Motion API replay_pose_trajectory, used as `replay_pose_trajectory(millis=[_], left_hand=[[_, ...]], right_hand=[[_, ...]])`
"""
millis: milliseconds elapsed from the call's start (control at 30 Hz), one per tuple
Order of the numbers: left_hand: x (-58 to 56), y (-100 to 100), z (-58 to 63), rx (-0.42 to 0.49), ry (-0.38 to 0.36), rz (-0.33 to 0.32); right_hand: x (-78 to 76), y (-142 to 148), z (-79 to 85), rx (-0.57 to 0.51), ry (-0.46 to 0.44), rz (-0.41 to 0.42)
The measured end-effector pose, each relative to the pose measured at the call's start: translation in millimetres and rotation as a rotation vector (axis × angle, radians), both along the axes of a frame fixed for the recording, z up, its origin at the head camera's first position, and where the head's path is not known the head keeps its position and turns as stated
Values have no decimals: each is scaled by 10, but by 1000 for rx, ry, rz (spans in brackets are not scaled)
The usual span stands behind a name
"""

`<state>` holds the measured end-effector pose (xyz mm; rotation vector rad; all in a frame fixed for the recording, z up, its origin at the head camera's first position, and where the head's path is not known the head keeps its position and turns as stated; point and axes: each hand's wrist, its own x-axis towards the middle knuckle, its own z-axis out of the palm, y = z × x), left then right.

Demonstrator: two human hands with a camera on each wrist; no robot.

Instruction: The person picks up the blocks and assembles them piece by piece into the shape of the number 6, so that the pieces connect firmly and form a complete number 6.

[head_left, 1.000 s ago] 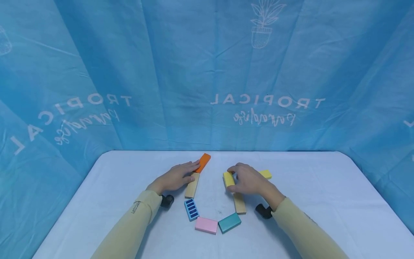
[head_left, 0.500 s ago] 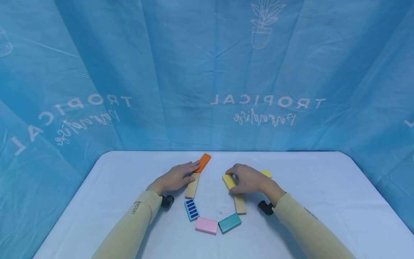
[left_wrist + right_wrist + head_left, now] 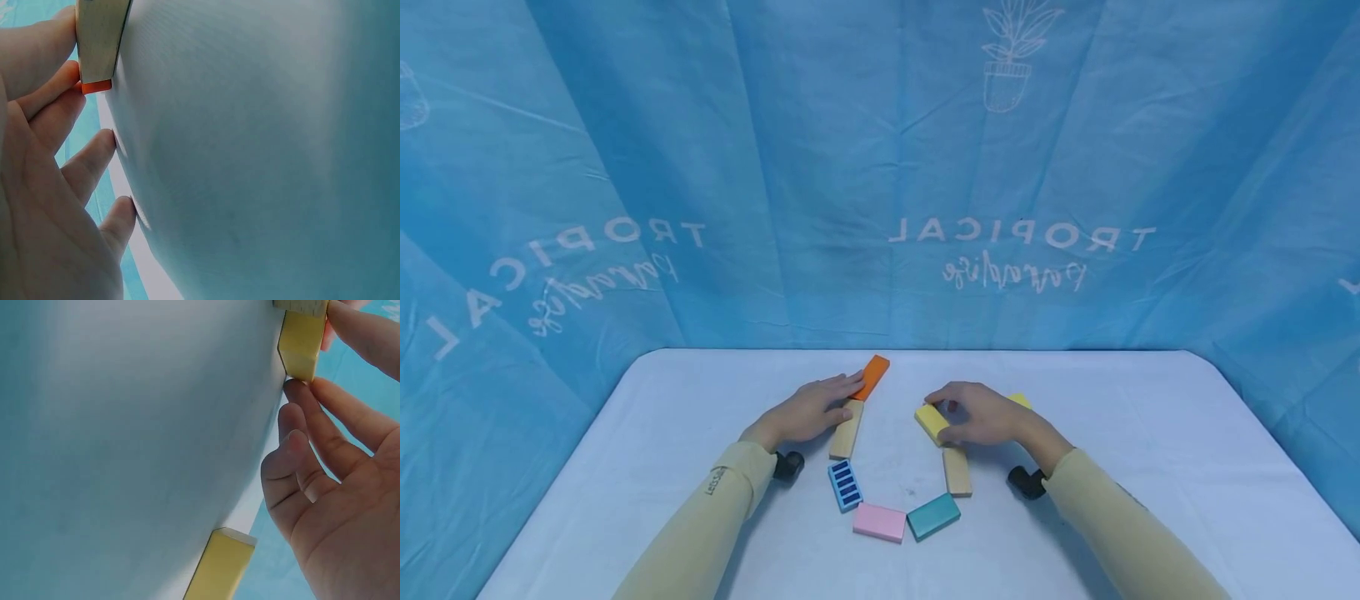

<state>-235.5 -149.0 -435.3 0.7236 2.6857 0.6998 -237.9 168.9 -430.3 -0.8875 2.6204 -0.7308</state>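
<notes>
In the head view my left hand [image 3: 808,408] lies flat at the left row, fingers on the orange block [image 3: 874,377] and thumb at a plain wooden block [image 3: 846,432]. The left wrist view shows its thumb against the wooden block [image 3: 103,37], fingers extended. My right hand [image 3: 987,414] pinches a yellow block [image 3: 932,423] between thumb and fingers. Seen from the right wrist, the yellow block [image 3: 301,344] lies against a wooden block end [image 3: 302,306]. A second wooden block [image 3: 957,472] stands just below the held one.
The curve continues through a blue block [image 3: 845,486] with dark bars, a pink block [image 3: 879,522] and a teal block [image 3: 933,517]. Another yellow block [image 3: 1020,400] lies behind my right hand, partly hidden. A blue printed curtain [image 3: 820,167] hangs beyond the white table [image 3: 1150,433].
The right hand has turned the yellow block so that it slants more to the upper left, its near end at the wooden block. My left hand keeps its place.
</notes>
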Motion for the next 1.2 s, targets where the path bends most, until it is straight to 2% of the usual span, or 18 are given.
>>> replay_pose_trajectory(millis=[200, 400, 1200], left_hand=[[-6, -3, -6, -7, 0, 1], [-23, -6, -9, -11, 2, -7], [-22, 5, -4, -27, -13, 7]], right_hand=[[13, 52, 3, -26, -5, 53], [19, 83, 3, -32, -13, 68], [54, 57, -23, -39, -45, 69]])
